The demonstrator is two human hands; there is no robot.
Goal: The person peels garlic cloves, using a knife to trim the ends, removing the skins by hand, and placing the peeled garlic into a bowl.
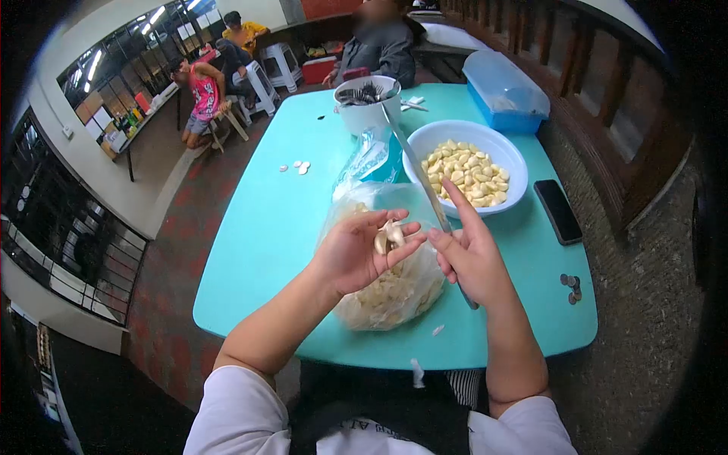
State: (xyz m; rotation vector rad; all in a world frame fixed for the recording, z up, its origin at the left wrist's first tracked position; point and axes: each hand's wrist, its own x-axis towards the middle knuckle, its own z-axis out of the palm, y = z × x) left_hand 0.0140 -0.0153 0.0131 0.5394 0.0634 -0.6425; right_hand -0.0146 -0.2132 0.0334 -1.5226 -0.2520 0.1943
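Several unpeeled garlic cloves (388, 237) rest in my left hand (364, 249), palm up with its fingers curled around them. A long knife (415, 163) is gripped in my right hand (472, 256), index finger extended along it and the blade pointing up and away. Under my hands lies a clear plastic bag (390, 299) full of pale garlic pieces or skins. Just beyond my right hand, a white basin (518, 178) holds many peeled garlic cloves (466, 173).
On the turquoise table (258, 227) are a white bucket of dark utensils (364, 117), a blue lidded box (512, 117), a phone (557, 211) and coins (303, 167). A person (387, 57) sits across; others sit farther back left.
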